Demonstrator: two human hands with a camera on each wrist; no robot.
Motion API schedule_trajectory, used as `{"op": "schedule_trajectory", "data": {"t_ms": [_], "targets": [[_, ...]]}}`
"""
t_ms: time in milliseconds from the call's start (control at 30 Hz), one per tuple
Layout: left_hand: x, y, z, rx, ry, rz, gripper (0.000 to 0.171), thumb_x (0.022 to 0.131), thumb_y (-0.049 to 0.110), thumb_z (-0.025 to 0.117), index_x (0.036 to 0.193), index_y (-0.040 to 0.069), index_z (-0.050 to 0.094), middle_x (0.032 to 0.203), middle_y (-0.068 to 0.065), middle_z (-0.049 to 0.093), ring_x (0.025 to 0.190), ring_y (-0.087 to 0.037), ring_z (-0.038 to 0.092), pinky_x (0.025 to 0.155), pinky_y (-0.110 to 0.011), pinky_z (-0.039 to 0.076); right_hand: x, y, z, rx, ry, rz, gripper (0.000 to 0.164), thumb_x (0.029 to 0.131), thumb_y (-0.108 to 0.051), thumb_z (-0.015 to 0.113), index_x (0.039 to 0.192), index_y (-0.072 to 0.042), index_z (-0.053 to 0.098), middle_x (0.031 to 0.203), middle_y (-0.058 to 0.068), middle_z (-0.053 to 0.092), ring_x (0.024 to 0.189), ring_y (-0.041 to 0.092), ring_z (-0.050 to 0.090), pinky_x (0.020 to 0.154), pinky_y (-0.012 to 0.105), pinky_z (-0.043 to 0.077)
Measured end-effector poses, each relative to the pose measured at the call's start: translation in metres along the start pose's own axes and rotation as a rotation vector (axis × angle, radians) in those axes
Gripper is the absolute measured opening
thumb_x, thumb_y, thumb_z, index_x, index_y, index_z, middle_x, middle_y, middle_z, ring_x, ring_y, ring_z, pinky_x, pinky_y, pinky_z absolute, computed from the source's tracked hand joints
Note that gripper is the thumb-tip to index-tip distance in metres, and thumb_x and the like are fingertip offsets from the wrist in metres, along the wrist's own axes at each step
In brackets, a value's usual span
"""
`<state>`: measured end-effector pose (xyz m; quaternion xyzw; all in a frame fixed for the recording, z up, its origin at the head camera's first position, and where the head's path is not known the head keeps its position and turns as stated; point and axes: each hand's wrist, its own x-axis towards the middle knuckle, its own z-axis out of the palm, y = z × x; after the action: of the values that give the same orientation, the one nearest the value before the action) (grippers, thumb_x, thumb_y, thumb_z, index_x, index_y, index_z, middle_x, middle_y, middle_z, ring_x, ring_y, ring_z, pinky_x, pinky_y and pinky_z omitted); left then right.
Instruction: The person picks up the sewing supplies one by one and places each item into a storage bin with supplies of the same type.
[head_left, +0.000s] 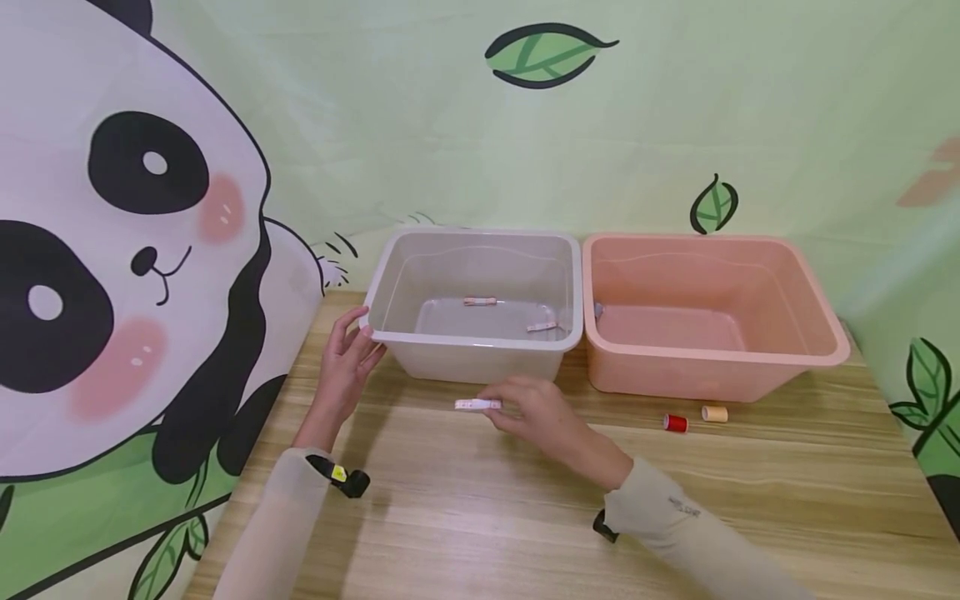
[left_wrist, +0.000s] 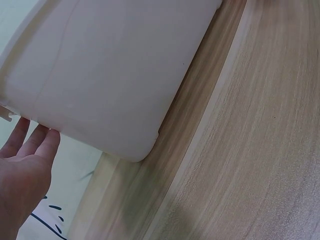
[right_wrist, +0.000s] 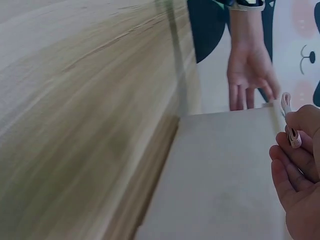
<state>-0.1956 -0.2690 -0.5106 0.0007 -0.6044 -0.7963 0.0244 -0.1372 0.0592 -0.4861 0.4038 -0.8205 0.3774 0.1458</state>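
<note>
With its thumb and fingers my right hand pinches a folded tape measure, white with pinkish markings, in front of the grey bin. The right wrist view shows the tape's looped end poking out past the fingertips. My left hand holds the bin's front left corner at the rim; in the left wrist view its fingers reach up under that rim. Inside the grey bin lie two more small folded strips, one pinkish near the middle and one whitish toward the right.
A pink bin stands just right of the grey one, with a small bluish thing at its left inner wall. Before it on the wooden table lie a red thread spool and a cream spool. A panda-print cloth hangs behind.
</note>
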Motion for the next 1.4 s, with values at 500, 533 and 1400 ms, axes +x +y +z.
{"op": "schedule_trajectory", "data": {"t_ms": [500, 533, 1400], "targets": [[0.001, -0.001, 0.000, -0.012, -0.007, -0.001, 0.044, 0.106, 0.024, 0.055, 0.148, 0.020, 0.043, 0.155, -0.017, 0.038, 0.142, -0.042, 0.041, 0.113, -0.045, 0.042, 0.030, -0.012, -0.057, -0.073, 0.049, -0.057, 0.019, 0.085, -0.008, 0.082, 0.104, -0.007, 0.076, 0.101, 0.004, 0.075, 0.097, 0.019, 0.071, 0.084, 0.030, 0.061], [0.002, -0.001, 0.000, -0.014, -0.008, 0.000, 0.044, 0.106, 0.024, 0.055, 0.148, 0.020, 0.043, 0.155, -0.017, 0.038, 0.142, -0.042, 0.041, 0.113, -0.045, 0.042, 0.033, -0.011, -0.061, -0.077, 0.055, -0.059, 0.020, 0.085, -0.008, 0.082, 0.104, -0.007, 0.076, 0.101, 0.004, 0.075, 0.097, 0.019, 0.071, 0.085, 0.031, 0.061], [0.001, -0.001, -0.001, -0.008, -0.001, 0.007, 0.044, 0.106, 0.025, 0.056, 0.148, 0.019, 0.044, 0.155, -0.018, 0.037, 0.142, -0.043, 0.041, 0.111, -0.042, 0.044, 0.145, 0.031, -0.129, -0.104, -0.151, 0.098, 0.021, 0.093, -0.015, 0.075, 0.112, -0.005, 0.076, 0.108, 0.009, 0.075, 0.097, 0.021, 0.069, 0.088, 0.037, 0.058]]}}
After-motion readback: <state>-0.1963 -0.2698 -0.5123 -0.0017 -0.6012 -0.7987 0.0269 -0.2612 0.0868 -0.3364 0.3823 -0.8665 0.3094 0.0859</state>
